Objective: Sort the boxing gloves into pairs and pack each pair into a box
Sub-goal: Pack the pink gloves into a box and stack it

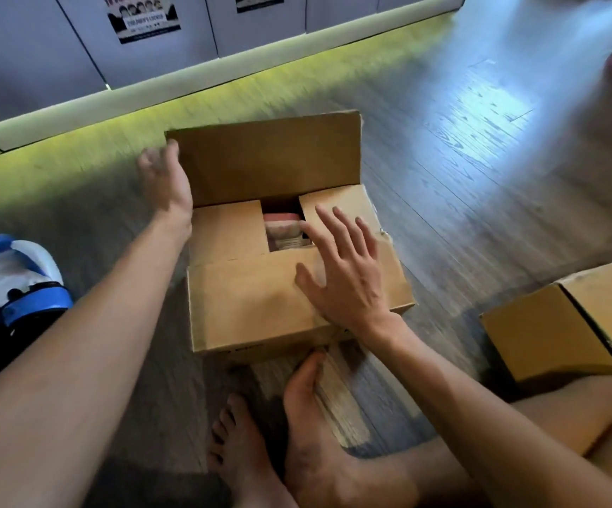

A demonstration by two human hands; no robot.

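Note:
A cardboard box (253, 302) sits on the floor in front of me. Its two side flaps and near flap are folded in, and its far flap (264, 159) stands upright. Through the gap between the flaps a red and white boxing glove (284, 229) shows inside. My left hand (163, 176) touches the left edge of the upright far flap, thumb at its corner. My right hand (341, 269) lies spread, fingers straight, over the near flap and the right side flap. A blue and white boxing glove (11, 284) lies on the floor at the far left.
A second cardboard box (553, 324) stands closed on the floor at the right. My bare feet (308, 427) rest just in front of the open box. Grey locker doors (77, 49) with a poster line the far wall above a yellow-lit strip.

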